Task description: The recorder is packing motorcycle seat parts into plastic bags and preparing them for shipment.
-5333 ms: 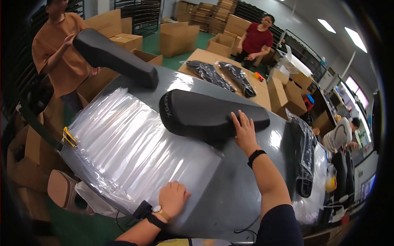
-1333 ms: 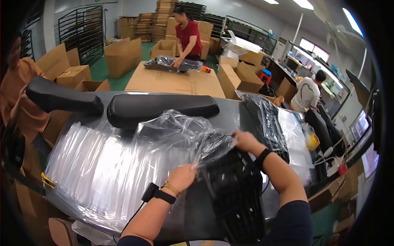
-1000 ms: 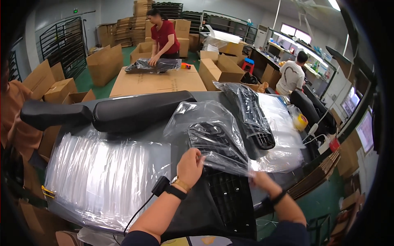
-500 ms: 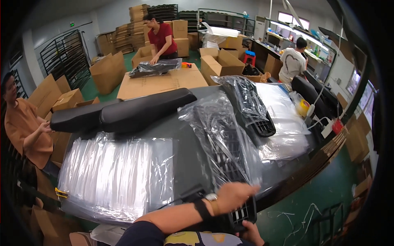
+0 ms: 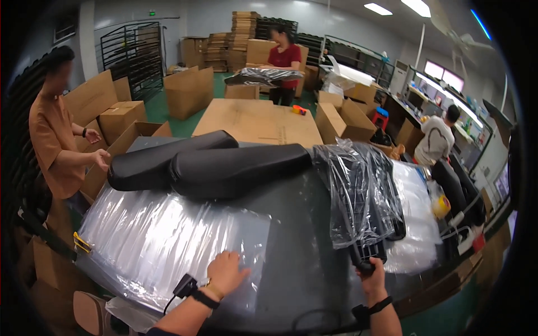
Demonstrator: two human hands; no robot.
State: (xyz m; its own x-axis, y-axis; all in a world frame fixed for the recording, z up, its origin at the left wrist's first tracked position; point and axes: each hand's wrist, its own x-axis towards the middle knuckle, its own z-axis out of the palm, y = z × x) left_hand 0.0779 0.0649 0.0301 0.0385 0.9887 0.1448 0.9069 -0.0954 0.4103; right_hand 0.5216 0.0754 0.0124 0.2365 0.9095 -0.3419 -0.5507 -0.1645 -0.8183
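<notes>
My right hand (image 5: pixel 372 277) is closed around the near, bare end of a long black seat (image 5: pixel 357 210), which lies with its ribbed underside up. A loose clear plastic bag covers the rest of it. Another bagged black seat (image 5: pixel 397 215) lies against its right side, partly hidden. My left hand (image 5: pixel 226 273), thumb apart from the fingers and holding nothing, is over the right part of a stack of clear plastic bags (image 5: pixel 162 235). Two unbagged black seats (image 5: pixel 238 168) lie across the far left of the dark table (image 5: pixel 297 241).
A yellow cutter (image 5: pixel 82 242) lies at the table's left edge. More clear bags (image 5: pixel 417 207) and a yellow tape roll (image 5: pixel 441 206) are on the right. A person in orange (image 5: pixel 53 140) stands left; one in red (image 5: pixel 284 59) holds a bagged item behind a cardboard-topped surface (image 5: pixel 252 120).
The bagged seat has moved away from me, beside the other one. My left hand has left it for the bag stack. The person in red has lifted a bagged item; the person in orange released a seat.
</notes>
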